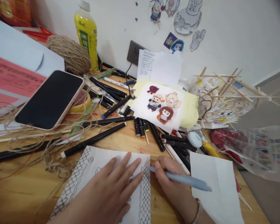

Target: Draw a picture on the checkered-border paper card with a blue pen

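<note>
My left hand [112, 189] lies flat with fingers spread on a white sheet [88, 168] covered in black line patterns, pinning it to the wooden table [18, 193]. My right hand [170, 177] is closed round a light blue pen [184, 179], whose tip rests at the sheet's right edge near a cross-hatched strip [145, 186]. The pen's barrel points right and slightly down.
Several black markers [95, 140] lie scattered behind the sheet. A phone [50, 99] rests on tape and twine at left. Cartoon stickers on yellow paper [163, 105], a stick structure [233, 90], a yellow bottle [86, 31], a blank sheet [214, 186] and a plastic bag [259, 149] surround them.
</note>
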A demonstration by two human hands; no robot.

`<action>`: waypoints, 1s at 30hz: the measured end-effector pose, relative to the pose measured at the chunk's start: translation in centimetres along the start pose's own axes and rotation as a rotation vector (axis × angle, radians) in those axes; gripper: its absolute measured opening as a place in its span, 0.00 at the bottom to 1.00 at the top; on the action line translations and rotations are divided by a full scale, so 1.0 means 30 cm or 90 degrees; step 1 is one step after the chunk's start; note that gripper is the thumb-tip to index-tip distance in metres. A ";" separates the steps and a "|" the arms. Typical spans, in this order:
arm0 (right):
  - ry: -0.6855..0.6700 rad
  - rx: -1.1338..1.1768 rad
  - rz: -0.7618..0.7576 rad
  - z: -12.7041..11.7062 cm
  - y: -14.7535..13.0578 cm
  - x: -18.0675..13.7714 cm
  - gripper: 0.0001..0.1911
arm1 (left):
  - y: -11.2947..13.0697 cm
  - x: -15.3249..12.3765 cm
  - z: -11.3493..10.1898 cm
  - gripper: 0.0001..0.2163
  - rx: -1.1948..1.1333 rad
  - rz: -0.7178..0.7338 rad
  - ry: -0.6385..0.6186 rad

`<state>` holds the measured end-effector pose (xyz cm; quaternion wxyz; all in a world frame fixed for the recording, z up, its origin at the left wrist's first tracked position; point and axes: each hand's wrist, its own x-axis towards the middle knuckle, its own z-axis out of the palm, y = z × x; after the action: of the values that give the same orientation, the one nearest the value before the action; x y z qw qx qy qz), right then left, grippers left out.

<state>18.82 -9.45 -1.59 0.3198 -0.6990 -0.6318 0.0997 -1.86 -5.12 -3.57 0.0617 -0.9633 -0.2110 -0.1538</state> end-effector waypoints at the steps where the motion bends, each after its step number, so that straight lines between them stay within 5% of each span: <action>1: -0.005 0.000 -0.001 0.000 0.000 0.000 0.17 | 0.000 0.000 0.000 0.22 -0.001 0.000 0.002; 14: 0.054 -0.017 0.044 0.002 -0.010 0.006 0.18 | -0.001 0.012 0.004 0.22 -0.013 -0.011 -0.002; 21: -0.039 -0.013 -0.031 -0.004 -0.012 -0.009 0.17 | 0.005 0.008 0.004 0.24 0.009 -0.014 0.005; 30: -0.046 -0.068 -0.065 -0.006 -0.018 -0.005 0.16 | 0.006 0.010 0.009 0.24 0.015 -0.014 0.008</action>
<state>18.43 -9.66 -1.18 0.2637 -0.6777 -0.6823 0.0749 -1.44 -5.10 -3.74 0.0724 -0.9593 -0.2229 -0.1578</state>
